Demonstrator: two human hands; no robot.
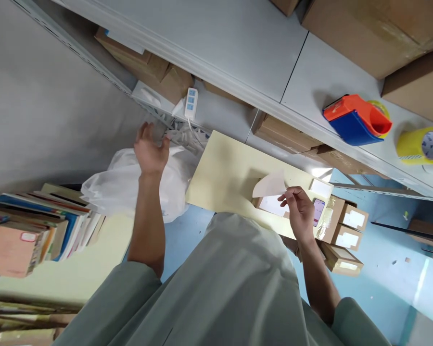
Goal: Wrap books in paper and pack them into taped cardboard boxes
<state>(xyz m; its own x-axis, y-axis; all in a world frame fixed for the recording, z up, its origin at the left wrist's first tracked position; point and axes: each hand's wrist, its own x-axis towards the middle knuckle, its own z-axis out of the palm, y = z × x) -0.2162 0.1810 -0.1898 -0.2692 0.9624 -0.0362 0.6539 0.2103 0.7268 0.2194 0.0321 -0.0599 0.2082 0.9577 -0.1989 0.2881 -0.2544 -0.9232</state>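
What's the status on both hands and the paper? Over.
Left hand open, empty, above white plastic bag. Right hand pinching paper sheet by its edge, over cream table. Small box beneath sheet.

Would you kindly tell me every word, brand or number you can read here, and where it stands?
No text is sharp enough to quote.
Too small or blurred: yellow tape roll, pink book, box label, phone.
Pale sheet in the right hand: nothing readable.

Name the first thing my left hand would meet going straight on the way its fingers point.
Your left hand would probably meet the left end of the lower shelf first, though depth is unclear.
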